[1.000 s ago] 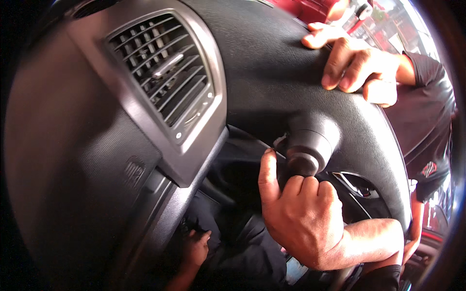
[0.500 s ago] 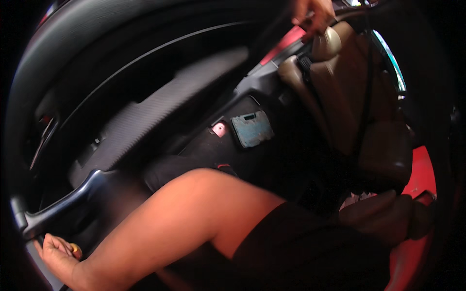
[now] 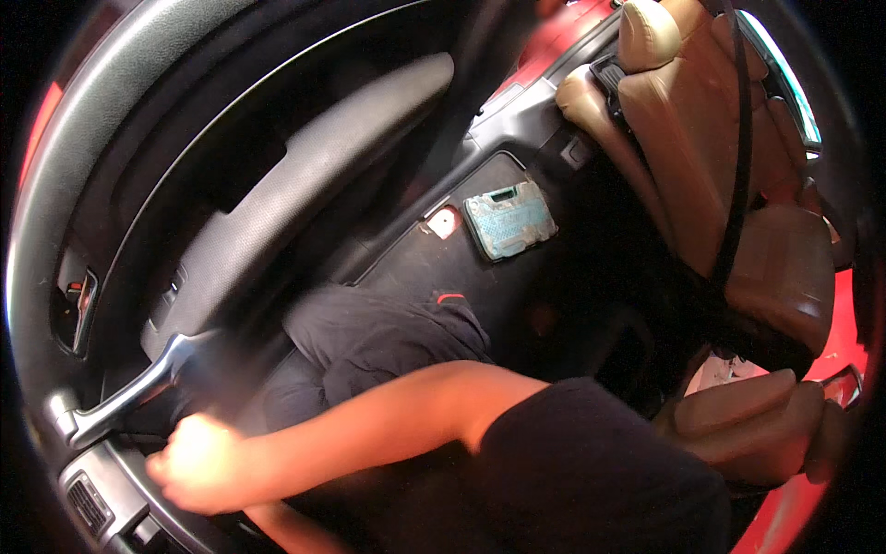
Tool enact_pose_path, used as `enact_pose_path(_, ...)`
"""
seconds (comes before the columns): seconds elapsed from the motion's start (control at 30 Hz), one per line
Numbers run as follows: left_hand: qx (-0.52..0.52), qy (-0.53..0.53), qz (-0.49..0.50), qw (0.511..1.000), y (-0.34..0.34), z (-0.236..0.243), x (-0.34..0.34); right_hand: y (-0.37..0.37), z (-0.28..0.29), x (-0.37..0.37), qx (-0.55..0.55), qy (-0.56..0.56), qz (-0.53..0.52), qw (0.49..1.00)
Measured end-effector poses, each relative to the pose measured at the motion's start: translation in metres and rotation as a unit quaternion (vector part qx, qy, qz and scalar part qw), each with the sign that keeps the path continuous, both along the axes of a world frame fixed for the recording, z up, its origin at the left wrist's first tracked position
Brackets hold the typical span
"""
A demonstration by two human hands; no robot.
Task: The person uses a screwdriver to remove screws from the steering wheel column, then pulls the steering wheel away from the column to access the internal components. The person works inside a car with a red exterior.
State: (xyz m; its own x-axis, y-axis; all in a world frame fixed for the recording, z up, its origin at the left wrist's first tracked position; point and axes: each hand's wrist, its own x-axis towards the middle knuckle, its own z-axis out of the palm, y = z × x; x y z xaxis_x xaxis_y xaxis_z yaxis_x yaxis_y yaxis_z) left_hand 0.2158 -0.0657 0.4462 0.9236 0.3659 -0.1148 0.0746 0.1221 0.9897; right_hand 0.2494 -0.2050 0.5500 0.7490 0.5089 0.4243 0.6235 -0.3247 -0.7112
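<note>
Just below the silver handle (image 3: 129, 399), the blurred right hand (image 3: 198, 464) looks curled; whether it grips anything I cannot tell, and the left hand is hidden. A slip could knock knuckles there. Well right of the handle lies a closed turquoise case (image 3: 508, 222), contents unseen.

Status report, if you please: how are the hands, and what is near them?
Right hand blurred near dashboard vent, grip unclear. Left hand not visible. Silver handle close by. Teal case well apart, not in the way.
</note>
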Motion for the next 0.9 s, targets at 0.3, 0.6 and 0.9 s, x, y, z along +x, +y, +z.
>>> enact_pose_path(0.3, -0.335, 0.128, -0.230, 0.904, -0.162, -0.068, -0.022, -0.148, -0.155, -0.052, -0.004, 0.214, -0.203, 0.956)
enact_pose_path(0.6, 0.194, -0.019, -0.194, 0.961, -0.313, -0.048, 0.006, -0.282, -0.179, -0.050, 0.584, 0.656, -0.118, 0.463)
enact_pose_path(0.9, 0.601, -0.247, -0.457, 0.607, -0.443, -0.027, 0.019, -0.402, -0.223, -0.048, 0.780, 0.440, -0.155, 0.417)
